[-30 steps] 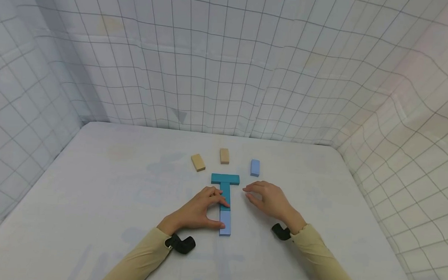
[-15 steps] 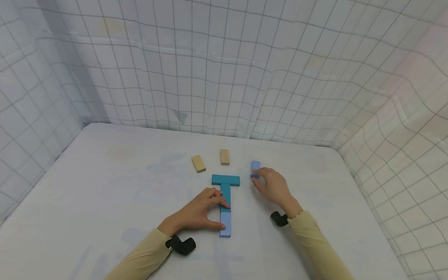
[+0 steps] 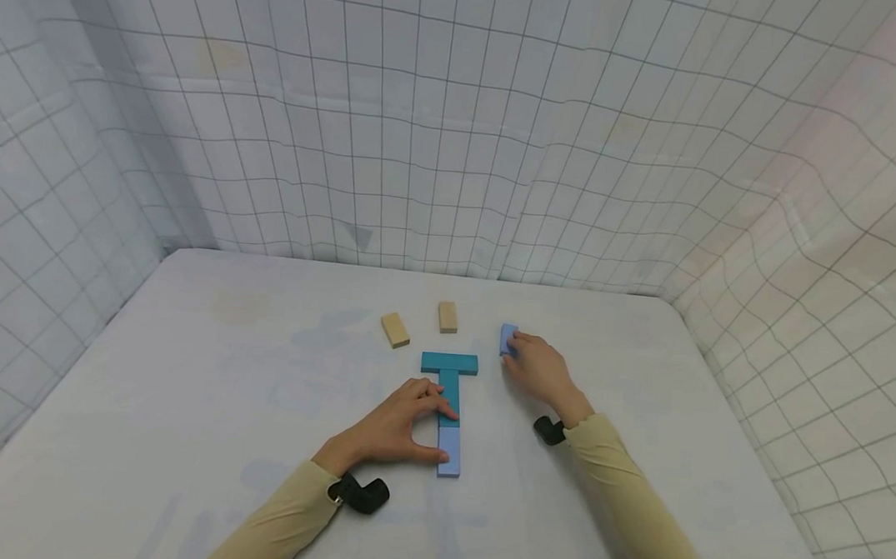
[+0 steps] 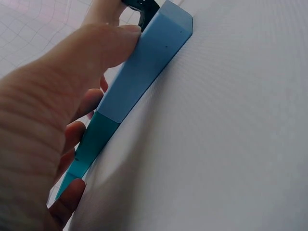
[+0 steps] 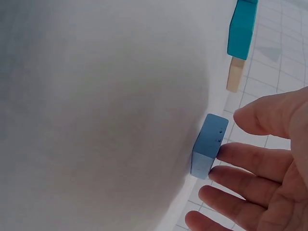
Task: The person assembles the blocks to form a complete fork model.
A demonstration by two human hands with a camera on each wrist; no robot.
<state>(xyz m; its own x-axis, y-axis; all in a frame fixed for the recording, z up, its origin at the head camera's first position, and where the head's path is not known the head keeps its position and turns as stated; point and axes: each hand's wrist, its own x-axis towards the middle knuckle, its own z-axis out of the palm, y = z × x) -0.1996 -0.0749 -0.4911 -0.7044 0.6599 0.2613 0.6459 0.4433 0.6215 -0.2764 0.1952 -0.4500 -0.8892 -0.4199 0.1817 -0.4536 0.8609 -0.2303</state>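
In the head view a teal block (image 3: 449, 363) lies crosswise, and a second teal block (image 3: 449, 393) meets it, followed by a light blue block (image 3: 449, 453), end to end in a T shape. My left hand (image 3: 404, 423) rests on the stem, thumb on the light blue block and fingertips on the teal one. Farther right, my right hand (image 3: 540, 367) reaches another light blue block (image 3: 508, 339). In the right wrist view its fingertips (image 5: 231, 153) touch this block (image 5: 209, 139), while the thumb (image 5: 255, 115) stands apart from it.
Two tan wooden blocks (image 3: 396, 330) (image 3: 448, 317) lie behind the T. The white-covered table (image 3: 210, 386) ends at a grid-patterned curtain (image 3: 424, 128) behind and at both sides. A black wrist camera (image 3: 362, 494) sits on the left wrist.
My right hand has moved forward from beside the T to the separate light blue block, fingers now touching it. The left hand has stayed on the stem.
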